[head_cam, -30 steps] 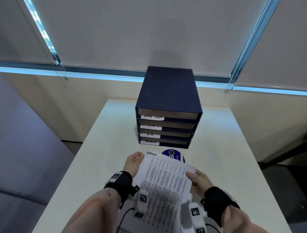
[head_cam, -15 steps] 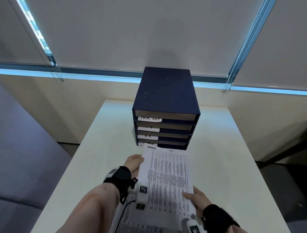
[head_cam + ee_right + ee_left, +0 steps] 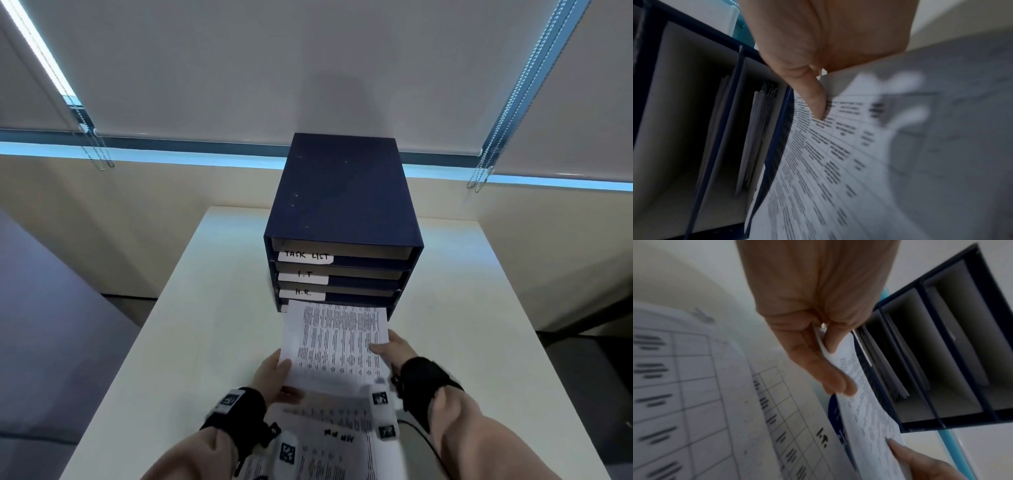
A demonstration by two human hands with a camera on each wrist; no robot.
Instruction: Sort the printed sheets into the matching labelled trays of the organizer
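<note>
A dark blue organizer (image 3: 344, 205) stands at the far middle of the white table (image 3: 191, 329), with trays labelled TASK LIST, I.T and H.R.; the bottom label is covered. A printed sheet (image 3: 337, 342) has its far edge in the bottom tray's mouth. My left hand (image 3: 274, 375) pinches its left edge, thumb on top (image 3: 830, 340). My right hand (image 3: 394, 347) pinches its right edge, thumb pressed on the print (image 3: 816, 100). Both wrist views show the organizer (image 3: 941, 353) (image 3: 694, 113) with papers in other trays.
A pile of more printed sheets (image 3: 329, 442) lies on the table under my wrists; the left wrist view shows one marked I.T. (image 3: 777, 410). A blue round-cornered thing (image 3: 835, 415) lies under the held sheet. Window blinds and a low wall stand behind the table.
Both hands carried the sheet forward from above the pile; its far edge now sits in the bottom tray and hides the ADMIN label. The right hand shifted up along the sheet's right edge.
</note>
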